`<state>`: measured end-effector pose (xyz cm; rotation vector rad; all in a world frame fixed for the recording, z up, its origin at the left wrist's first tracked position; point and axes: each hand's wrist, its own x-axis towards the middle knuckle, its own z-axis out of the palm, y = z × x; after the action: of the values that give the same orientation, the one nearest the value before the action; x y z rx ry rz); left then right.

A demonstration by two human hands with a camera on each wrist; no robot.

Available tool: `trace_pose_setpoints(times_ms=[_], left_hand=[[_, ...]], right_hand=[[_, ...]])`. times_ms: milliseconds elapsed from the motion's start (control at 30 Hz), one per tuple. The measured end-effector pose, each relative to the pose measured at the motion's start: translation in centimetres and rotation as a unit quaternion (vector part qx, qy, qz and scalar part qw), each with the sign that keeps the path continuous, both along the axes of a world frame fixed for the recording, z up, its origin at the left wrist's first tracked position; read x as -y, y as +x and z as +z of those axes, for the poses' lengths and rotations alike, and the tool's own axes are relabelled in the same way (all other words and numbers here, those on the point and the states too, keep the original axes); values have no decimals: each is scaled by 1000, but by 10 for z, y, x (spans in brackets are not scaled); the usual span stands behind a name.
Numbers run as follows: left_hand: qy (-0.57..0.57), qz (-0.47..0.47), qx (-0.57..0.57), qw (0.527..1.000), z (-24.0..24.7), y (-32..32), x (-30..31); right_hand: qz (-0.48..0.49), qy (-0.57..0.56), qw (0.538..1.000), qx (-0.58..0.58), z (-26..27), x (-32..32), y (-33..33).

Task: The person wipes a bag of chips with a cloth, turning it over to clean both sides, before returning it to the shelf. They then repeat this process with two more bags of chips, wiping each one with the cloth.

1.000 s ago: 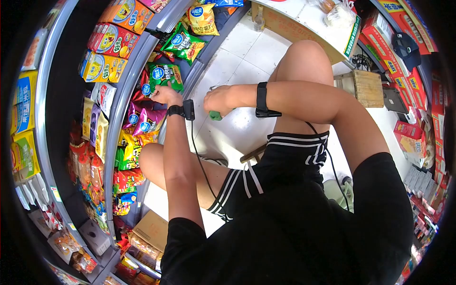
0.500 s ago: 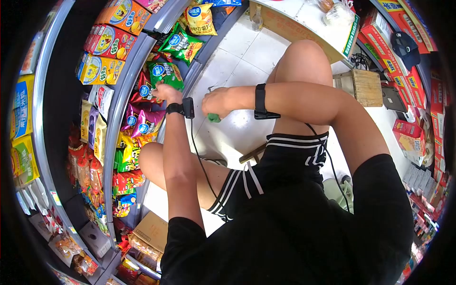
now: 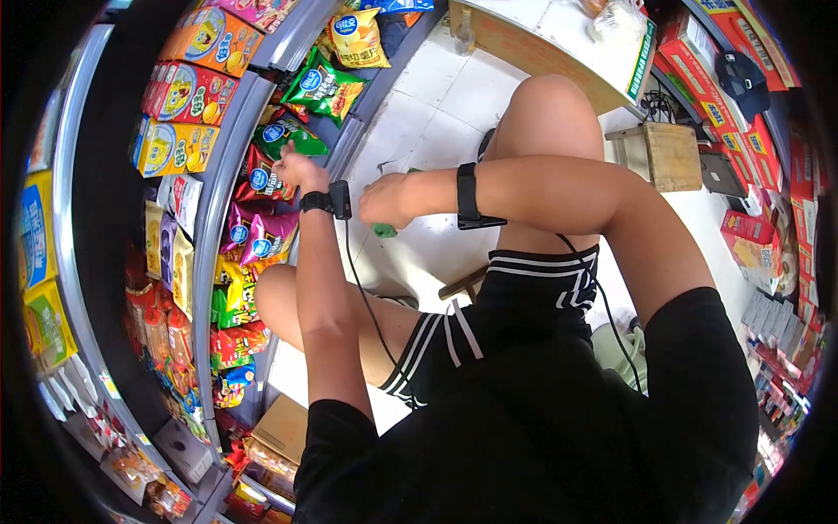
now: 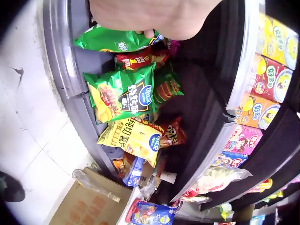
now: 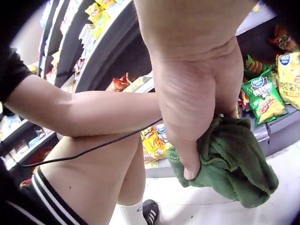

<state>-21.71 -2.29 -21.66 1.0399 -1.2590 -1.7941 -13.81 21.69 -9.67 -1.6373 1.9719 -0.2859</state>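
My left hand (image 3: 304, 171) reaches to the shelf at left and grips the lower end of a green bag of chips (image 3: 295, 138). In the left wrist view that bag (image 4: 110, 39) lies tipped below the hand, with a fingertip against its edge. A red chip bag (image 3: 260, 175) sits right beside the fingers. My right hand (image 3: 384, 201) is over the floor in front of the shelf and holds a crumpled green cloth (image 5: 234, 164). Its thumb presses on the cloth in the right wrist view, and the other fingers are mostly hidden.
Further along the shelf stand another green chip bag (image 3: 323, 86) and a yellow one (image 3: 360, 39); purple bags (image 3: 269, 236) are nearer. Snack boxes (image 3: 190, 91) fill the shelf above. A glass bottle (image 3: 464, 33) stands by a carton, and a wooden stool (image 3: 672, 157) is at right.
The green chip bag at my left hand has tipped back and shifted slightly left, its front now less visible. My right hand has moved a little left and down with the cloth.
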Motion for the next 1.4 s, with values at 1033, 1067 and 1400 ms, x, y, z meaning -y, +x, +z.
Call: trace_pose_setpoints(times_ms=[1033,1067,1400], left_hand=[[-154,-330,201,909,-54,-39,-19],[-169,-323,240,900,-46,-44,-23],[-60,-317,454,831,-51,-112,-13]], right_hand=[[-6,19,999,-27,8,14,20],[-8,10,1000,-21,10,14,22],[4,70,997,-35,10,27,38]])
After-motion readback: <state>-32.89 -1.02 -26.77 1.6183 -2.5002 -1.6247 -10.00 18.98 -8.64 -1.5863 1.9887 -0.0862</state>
